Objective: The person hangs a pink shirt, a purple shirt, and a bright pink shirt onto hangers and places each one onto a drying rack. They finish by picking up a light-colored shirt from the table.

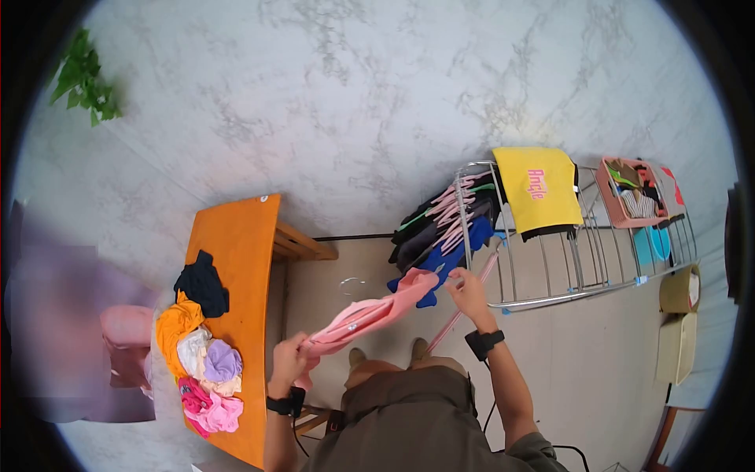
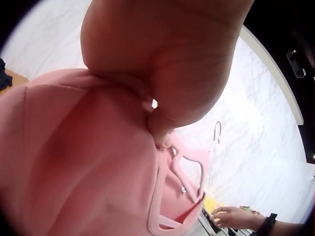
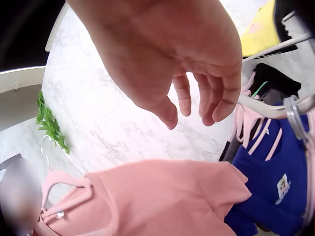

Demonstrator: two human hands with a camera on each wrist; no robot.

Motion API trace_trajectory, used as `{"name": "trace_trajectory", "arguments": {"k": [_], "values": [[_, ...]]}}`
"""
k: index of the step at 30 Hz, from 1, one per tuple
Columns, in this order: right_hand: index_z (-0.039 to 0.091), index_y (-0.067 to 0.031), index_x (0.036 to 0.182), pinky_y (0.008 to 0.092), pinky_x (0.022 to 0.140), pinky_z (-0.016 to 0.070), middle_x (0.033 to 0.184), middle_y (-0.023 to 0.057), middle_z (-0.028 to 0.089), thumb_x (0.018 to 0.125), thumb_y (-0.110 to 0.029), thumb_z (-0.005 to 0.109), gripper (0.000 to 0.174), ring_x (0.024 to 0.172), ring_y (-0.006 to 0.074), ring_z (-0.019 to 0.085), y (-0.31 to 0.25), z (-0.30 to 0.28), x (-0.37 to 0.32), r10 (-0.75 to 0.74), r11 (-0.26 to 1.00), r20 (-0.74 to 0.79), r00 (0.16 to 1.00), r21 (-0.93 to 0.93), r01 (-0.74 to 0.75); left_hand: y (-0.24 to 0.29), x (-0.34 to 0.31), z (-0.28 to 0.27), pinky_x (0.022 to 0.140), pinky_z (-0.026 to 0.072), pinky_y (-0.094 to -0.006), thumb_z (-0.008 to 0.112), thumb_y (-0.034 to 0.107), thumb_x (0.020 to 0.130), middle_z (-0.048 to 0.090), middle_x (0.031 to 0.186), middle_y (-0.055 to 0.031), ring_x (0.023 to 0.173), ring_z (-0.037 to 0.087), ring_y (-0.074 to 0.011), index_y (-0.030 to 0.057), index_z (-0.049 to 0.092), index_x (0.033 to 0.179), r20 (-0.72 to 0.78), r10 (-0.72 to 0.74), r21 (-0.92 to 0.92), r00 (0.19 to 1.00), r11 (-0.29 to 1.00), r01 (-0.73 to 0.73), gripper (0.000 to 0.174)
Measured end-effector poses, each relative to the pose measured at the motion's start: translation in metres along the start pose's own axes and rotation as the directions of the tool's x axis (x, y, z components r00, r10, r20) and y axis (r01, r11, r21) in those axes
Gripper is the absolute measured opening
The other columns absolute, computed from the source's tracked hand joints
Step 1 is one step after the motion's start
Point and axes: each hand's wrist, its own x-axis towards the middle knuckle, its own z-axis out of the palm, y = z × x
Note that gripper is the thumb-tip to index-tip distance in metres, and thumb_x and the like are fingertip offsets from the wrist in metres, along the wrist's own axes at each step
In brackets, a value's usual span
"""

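A pink shirt (image 1: 366, 316) on a pink hanger (image 3: 69, 194) stretches between the two hands in the head view. The left hand (image 1: 289, 363) grips one end of it; in the left wrist view that hand (image 2: 162, 64) pinches the pink cloth (image 2: 74, 162) beside the hanger (image 2: 189, 167), whose metal hook points up. The right hand (image 1: 469, 297) is just beyond the other end. In the right wrist view the right hand (image 3: 182, 69) hangs above the shirt (image 3: 162, 196), fingers loosely bent and apart, holding nothing.
Dark and blue clothes (image 1: 440, 252) hang on pink hangers at the metal rack's (image 1: 550, 299) left end. A yellow garment (image 1: 539, 189) and a pink basket (image 1: 605, 185) lie on the rack. The orange table (image 1: 228, 330) at left bears piled clothes (image 1: 179, 330). A person in pink is at far left.
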Motion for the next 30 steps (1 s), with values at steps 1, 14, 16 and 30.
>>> {"name": "trace_trajectory", "arguments": {"k": [1,14,16,30], "values": [[0.063,-0.0003,0.098,0.0308,0.061,0.051,0.088,0.0106,0.067,0.08,-0.013,0.072,0.024,0.069,0.0199,0.064,0.005,-0.001,-0.011,0.06,0.996,0.048,0.997,0.069,-0.063,0.002,0.004,0.013,0.063,0.0485,-0.0446,0.058,0.01,0.084,0.064,0.078,-0.0198,0.074,0.063,-0.0389,0.0075,0.063,0.093,0.042,0.043,0.091,0.998,0.995,-0.047,0.011],[0.053,0.0018,0.119,0.0389,0.073,0.0527,0.097,0.0203,0.067,0.078,-0.035,0.074,0.058,0.084,0.0311,0.067,0.14,0.052,-0.111,0.59,0.799,0.14,0.795,0.04,-0.6,0.063,0.132,0.23,0.077,0.047,-0.0523,0.05,0.008,0.085,0.062,0.103,-0.0252,0.093,0.058,-0.0458,0.0021,0.05,0.109,0.385,0.096,0.036,0.918,0.992,-0.119,0.025],[0.052,0.0023,0.121,0.0392,0.074,0.0526,0.099,0.0208,0.067,0.079,-0.034,0.073,0.06,0.084,0.032,0.067,0.14,0.059,-0.103,0.585,0.807,0.053,0.809,0.06,-0.588,0.064,0.146,0.254,0.079,0.0466,-0.0526,0.047,0.005,0.086,0.06,0.106,-0.0267,0.096,0.057,-0.0473,-0.0015,0.048,0.108,0.335,0.163,-0.054,0.928,0.987,-0.154,0.023],[0.058,0.005,0.087,0.0294,0.052,0.0531,0.074,0.0122,0.065,0.082,-0.015,0.072,0.025,0.059,0.017,0.065,0.163,0.078,-0.08,0.537,0.818,0.014,0.843,0.233,-0.525,0.073,0.192,0.289,0.075,0.0479,-0.0523,0.047,0.007,0.088,0.06,0.105,-0.0281,0.092,0.058,-0.0483,0.0006,0.047,0.105,0.369,0.199,-0.137,0.908,0.978,-0.159,0.018]]}}
